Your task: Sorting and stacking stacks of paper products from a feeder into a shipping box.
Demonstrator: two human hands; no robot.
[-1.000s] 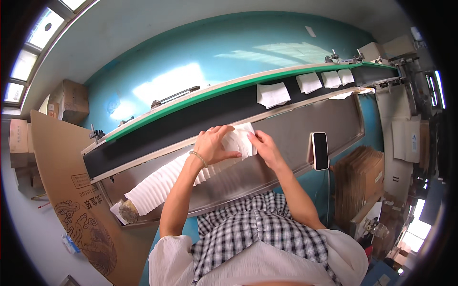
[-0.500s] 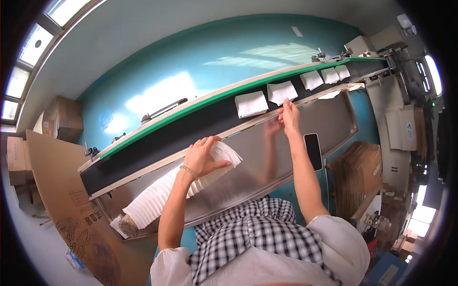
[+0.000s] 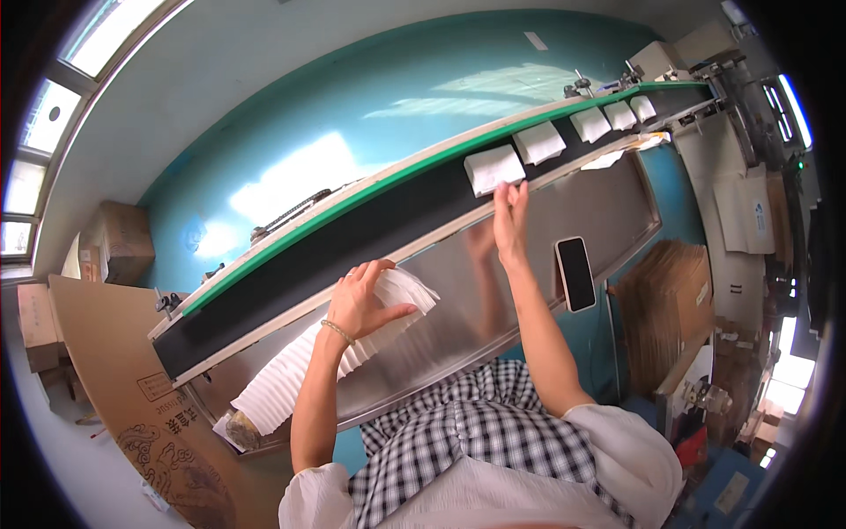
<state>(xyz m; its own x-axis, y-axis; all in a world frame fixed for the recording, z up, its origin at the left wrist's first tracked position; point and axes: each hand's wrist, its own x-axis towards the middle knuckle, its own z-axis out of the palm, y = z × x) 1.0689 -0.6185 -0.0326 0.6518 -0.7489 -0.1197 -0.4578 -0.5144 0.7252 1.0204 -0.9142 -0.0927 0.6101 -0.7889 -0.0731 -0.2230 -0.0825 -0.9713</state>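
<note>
My left hand (image 3: pixel 359 304) lies over the upper end of a long row of folded white paper tissues (image 3: pixel 278 383), its thumb stretched away from the fingers. Fingertips of my right hand (image 3: pixel 509 225) are at the near edge of a folded white tissue stack (image 3: pixel 493 170) on the black conveyor belt (image 3: pixel 370 216); the fingers are straight, and I cannot tell whether they press on it. Farther right along the belt sit another tissue stack (image 3: pixel 539 142) and several smaller-looking ones (image 3: pixel 590 125). A stone-like lump (image 3: pixel 242 429) stands against the row's lower left end.
A metal tray table (image 3: pixel 441 339) runs along the belt's near side, with a phone (image 3: pixel 575 273) on its right part. A green rail (image 3: pixel 291 244) borders the belt's far side. Flattened cardboard (image 3: pixel 665 304) stands at right, a large cardboard sheet (image 3: pixel 115 353) at left.
The tissue stacks on the belt have shifted to the right. My right hand has moved left, from the second stack to the leftmost one. My left hand stays on the tissue row.
</note>
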